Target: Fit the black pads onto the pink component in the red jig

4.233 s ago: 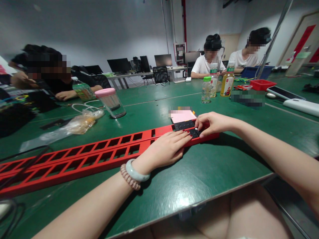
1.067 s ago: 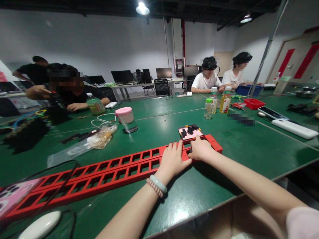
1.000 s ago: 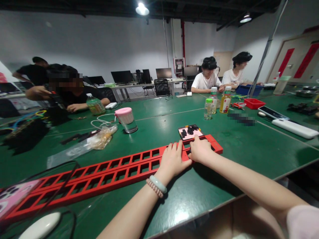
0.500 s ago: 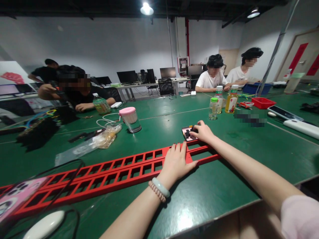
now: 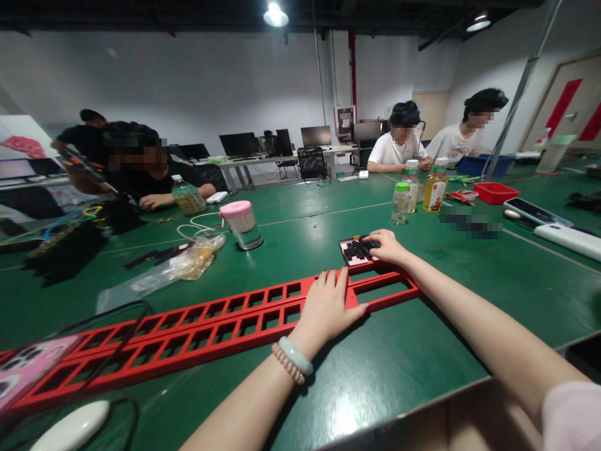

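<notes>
My left hand (image 5: 327, 300) lies flat, fingers stretched out, on the solid plate of a long red slotted frame (image 5: 225, 316). The frame runs across the table from the lower left to the middle right. Beyond it sits a small shallow tray (image 5: 345, 252) heaped with small black parts (image 5: 359, 249). My right hand (image 5: 390, 246) reaches over the tray's right side. Its fingers are bent and held together at the black parts, and what they grip is hidden.
A pink-lidded glass (image 5: 244, 227) and a clear plastic bag (image 5: 154, 279) stand left of centre. A pink case (image 5: 35, 369) and a white oval object (image 5: 70, 429) are at lower left. Bottles (image 5: 434, 188) and a red bin (image 5: 495, 193) stand at right. Co-workers sit across the green table (image 5: 300, 219).
My right hand has shifted slightly right and lower over the tray, so more black parts show. My left hand stays flat on the red frame.
</notes>
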`<state>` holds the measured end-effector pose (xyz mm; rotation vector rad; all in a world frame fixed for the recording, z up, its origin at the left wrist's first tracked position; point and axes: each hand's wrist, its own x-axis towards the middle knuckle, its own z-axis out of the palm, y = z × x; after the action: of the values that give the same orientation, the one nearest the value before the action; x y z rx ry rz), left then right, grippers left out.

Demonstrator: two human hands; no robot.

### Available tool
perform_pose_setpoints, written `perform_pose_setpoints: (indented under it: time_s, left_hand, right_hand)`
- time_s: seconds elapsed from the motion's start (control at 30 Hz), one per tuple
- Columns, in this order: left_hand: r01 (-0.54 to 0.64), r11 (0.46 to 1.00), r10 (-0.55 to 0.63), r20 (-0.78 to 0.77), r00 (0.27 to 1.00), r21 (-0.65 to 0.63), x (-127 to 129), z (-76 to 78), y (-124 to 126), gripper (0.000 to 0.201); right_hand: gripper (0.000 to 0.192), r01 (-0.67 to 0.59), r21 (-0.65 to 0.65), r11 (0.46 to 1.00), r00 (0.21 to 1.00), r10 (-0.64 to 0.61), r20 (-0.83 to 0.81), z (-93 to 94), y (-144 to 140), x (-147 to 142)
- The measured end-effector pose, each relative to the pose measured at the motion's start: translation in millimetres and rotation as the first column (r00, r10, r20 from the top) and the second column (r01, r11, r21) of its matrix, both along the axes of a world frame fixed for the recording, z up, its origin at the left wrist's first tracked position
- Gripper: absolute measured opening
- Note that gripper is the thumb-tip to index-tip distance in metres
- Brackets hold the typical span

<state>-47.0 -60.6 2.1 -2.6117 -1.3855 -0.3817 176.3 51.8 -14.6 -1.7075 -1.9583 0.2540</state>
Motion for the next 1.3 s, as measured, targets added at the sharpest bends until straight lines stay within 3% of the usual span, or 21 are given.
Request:
perform_pose_setpoints:
  time_s: [0.27, 0.57, 1.03, 1.2, 1.3]
  left_hand:
    - [0.004, 1.000, -0.004, -0.003, 1.000, 0.002, 0.9, -2.2, 1.6, 0.082]
    - [0.004, 1.000, -0.004, -0.022, 1.000, 0.017, 3.4, -1.9, 2.3, 0.080]
    - [0.020, 1.000, -0.020, -0.010, 1.000, 0.013, 3.5, 2.1, 1.4, 0.075]
    - [0.012, 1.000, -0.011, -0.053, 0.999, 0.014, 2.5, 1.3, 3.9, 0.076]
    - [0.012, 0.999, -0.009, -0.083, 0.997, 0.031, 1.9, 0.7, 5.3, 0.075]
  right_hand:
    - [0.051, -0.035, -0.100, 0.994, 0.999, 0.037, 0.028, -2.6, 0.5, 1.3]
    - [0.047, -0.049, -0.044, 0.998, 0.999, 0.049, 0.007, -2.0, 0.3, 4.2]
    - [0.043, -0.011, 0.154, 0.988, 0.990, 0.033, -0.139, -5.3, -3.5, 5.6]
    - [0.039, -0.013, 0.302, 0.953, 0.971, 0.085, -0.224, -1.4, -18.5, 6.8]
    - [0.039, -0.046, 0.300, 0.953, 0.960, 0.125, -0.250, 0.7, -29.9, 6.3]
